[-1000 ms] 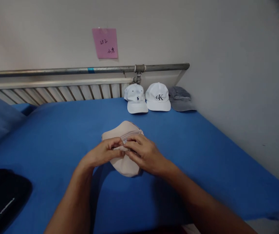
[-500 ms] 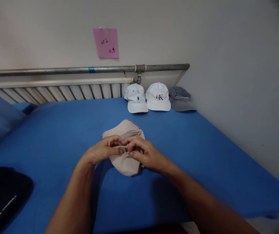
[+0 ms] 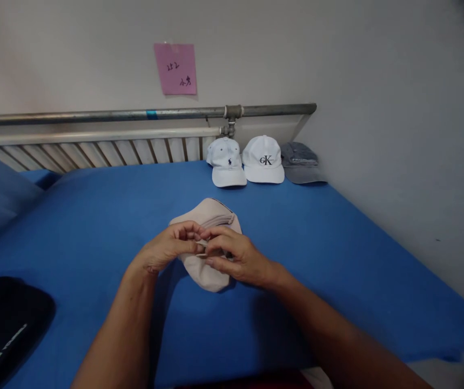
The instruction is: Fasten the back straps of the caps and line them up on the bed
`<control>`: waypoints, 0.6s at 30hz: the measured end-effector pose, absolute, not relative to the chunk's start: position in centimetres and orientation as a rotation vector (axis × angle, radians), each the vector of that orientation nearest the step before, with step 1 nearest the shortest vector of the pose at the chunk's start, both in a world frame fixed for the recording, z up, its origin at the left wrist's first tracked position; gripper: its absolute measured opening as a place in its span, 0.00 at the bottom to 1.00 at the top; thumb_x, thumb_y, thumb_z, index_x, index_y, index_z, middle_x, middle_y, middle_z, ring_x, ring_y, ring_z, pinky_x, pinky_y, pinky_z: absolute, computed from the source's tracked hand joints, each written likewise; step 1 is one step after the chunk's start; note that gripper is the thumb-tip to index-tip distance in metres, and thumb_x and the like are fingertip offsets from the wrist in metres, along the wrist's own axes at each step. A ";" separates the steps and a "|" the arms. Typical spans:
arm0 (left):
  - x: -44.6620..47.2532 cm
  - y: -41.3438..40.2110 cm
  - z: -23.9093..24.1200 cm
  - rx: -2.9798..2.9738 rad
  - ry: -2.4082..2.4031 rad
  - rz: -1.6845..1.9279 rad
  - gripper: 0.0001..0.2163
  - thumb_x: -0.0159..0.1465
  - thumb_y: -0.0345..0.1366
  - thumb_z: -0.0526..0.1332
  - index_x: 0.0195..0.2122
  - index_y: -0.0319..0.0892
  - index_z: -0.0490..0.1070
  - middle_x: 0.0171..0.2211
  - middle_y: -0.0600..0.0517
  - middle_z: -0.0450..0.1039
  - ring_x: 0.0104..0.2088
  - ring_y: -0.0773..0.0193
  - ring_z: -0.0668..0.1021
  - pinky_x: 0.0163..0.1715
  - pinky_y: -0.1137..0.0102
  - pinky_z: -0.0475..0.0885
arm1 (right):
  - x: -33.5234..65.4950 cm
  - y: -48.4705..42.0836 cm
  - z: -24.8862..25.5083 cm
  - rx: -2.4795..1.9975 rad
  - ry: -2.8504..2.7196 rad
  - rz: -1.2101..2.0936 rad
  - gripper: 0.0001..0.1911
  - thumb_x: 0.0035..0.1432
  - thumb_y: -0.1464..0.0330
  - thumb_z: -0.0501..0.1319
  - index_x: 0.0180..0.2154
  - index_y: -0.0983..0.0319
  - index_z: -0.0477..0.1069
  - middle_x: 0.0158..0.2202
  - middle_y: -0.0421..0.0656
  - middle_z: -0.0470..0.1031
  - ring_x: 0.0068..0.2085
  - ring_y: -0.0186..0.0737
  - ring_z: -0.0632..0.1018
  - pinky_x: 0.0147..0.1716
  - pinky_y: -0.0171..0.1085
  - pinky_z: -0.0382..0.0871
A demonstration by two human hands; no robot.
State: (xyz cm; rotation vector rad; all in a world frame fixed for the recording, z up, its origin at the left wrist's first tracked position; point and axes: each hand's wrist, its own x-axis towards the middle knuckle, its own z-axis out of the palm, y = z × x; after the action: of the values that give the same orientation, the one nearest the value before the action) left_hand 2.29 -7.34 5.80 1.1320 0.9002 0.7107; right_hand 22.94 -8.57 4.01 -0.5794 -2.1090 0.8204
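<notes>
The person's left hand (image 3: 167, 249) and right hand (image 3: 235, 256) meet over a beige cap (image 3: 207, 243) lying upside down on the blue sheet (image 3: 94, 227), brim toward the camera. Both pinch the cap's small strap (image 3: 202, 249) at the back opening — fingertips clenched on it, the 2 hands touching. The strap looks mid-adjustment, not yet let go, so this cap seems unfinished. Well apart, against the radiator (image 3: 94, 151), 3 caps sit in a neat row — light blue cap (image 3: 226, 162), white cap (image 3: 263, 160), grey cap (image 3: 300, 162). A black cap (image 3: 5, 324) lies at the near left.

Beige cap (image 3: 207, 270), upside down, on blue sheet (image 3: 94, 216)
</notes>
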 end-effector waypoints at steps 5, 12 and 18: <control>2.5 -7.5 5.7 1.086 0.872 0.725 0.14 0.50 0.26 0.69 0.37 0.38 0.73 0.31 0.53 0.77 0.31 0.69 0.78 0.34 0.74 0.70 | 22.8 -8.7 4.0 -0.627 -2.088 0.834 0.04 0.57 0.70 0.63 0.32 0.61 0.69 0.51 0.47 0.71 0.49 0.40 0.75 0.49 0.42 0.70; 3.0 -7.3 5.6 1.020 0.938 0.771 0.16 0.47 0.29 0.73 0.37 0.37 0.73 0.28 0.53 0.77 0.27 0.70 0.77 0.30 0.75 0.68 | 22.6 -8.8 3.4 -0.667 -2.007 0.641 0.05 0.57 0.73 0.60 0.30 0.61 0.66 0.52 0.51 0.71 0.50 0.43 0.75 0.48 0.44 0.71; 3.3 -7.1 5.5 0.974 0.986 0.807 0.15 0.46 0.28 0.72 0.35 0.38 0.74 0.27 0.54 0.77 0.28 0.68 0.78 0.33 0.73 0.69 | 22.3 -8.9 3.1 -0.701 -1.969 0.412 0.06 0.56 0.76 0.58 0.30 0.60 0.65 0.51 0.52 0.71 0.49 0.43 0.76 0.49 0.44 0.72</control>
State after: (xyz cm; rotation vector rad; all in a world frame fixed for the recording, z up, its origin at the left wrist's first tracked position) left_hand 3.34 -7.08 5.54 0.9738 0.9863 0.8071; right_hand 22.35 -8.88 3.06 -0.7009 -1.9691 0.4123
